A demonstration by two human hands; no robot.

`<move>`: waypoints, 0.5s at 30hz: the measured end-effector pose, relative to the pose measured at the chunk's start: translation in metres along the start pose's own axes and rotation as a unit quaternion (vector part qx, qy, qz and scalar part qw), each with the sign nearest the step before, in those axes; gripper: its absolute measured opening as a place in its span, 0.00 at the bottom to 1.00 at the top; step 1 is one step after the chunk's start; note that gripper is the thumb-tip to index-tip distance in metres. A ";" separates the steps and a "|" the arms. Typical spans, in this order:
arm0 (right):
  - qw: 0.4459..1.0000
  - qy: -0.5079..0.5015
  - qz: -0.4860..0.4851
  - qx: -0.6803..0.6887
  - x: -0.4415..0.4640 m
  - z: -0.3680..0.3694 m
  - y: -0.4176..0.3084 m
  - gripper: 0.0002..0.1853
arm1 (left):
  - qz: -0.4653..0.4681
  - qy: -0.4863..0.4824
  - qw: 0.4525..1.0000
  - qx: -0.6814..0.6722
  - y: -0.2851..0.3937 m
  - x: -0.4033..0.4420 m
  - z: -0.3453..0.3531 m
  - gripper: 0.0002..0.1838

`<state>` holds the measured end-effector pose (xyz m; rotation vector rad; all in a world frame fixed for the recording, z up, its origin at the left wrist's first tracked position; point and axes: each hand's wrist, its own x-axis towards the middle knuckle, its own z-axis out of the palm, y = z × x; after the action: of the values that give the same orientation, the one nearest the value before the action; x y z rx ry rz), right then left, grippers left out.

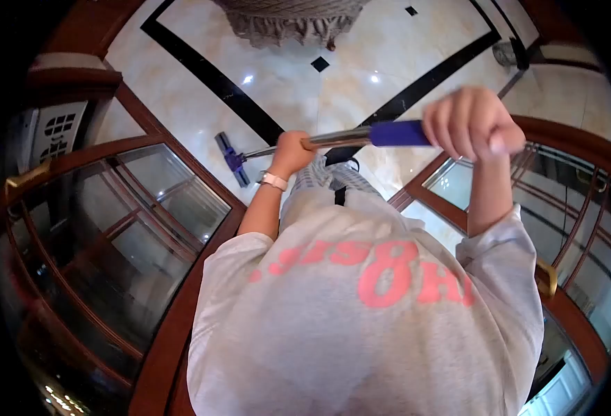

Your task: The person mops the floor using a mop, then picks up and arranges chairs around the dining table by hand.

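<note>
A mop with a metal pole [343,138] slants across in front of my body. My right hand [472,126] is wrapped round the top end of its purple grip [397,134], raised at the right. Lower down, my left hand [294,152] closes round the pole, and a watch with a pale band [275,182] is on that wrist. The narrow purple and dark mop head [232,160] lies at the left, by the pale tiled floor [305,100]. What its underside looks like is hidden.
Wood-framed glass doors stand on both sides, a left door [153,201] and a right door [548,201]. Black tile bands [215,82] cross the floor. Ahead is a piece of furniture with a ruffled cover [291,21]. A dark round object [506,53] sits far right.
</note>
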<state>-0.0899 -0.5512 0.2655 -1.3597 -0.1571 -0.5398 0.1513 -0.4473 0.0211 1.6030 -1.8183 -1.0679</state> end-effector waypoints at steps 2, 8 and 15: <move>0.999 0.011 0.021 0.023 0.039 -0.014 0.020 0.21 | -0.029 0.037 0.999 0.026 -0.021 0.000 -0.026 0.11; 0.991 0.116 0.033 0.065 0.095 -0.042 0.127 0.23 | -0.131 0.112 0.985 0.015 -0.117 -0.007 -0.058 0.13; 0.963 0.238 0.088 0.092 0.092 -0.071 0.128 0.26 | -0.189 0.139 0.972 0.021 -0.139 0.026 -0.029 0.12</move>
<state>0.0343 -0.6303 0.1743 -1.0186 0.2973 -0.6684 0.2513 -0.4805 -0.0775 2.0640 -1.3947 -0.9037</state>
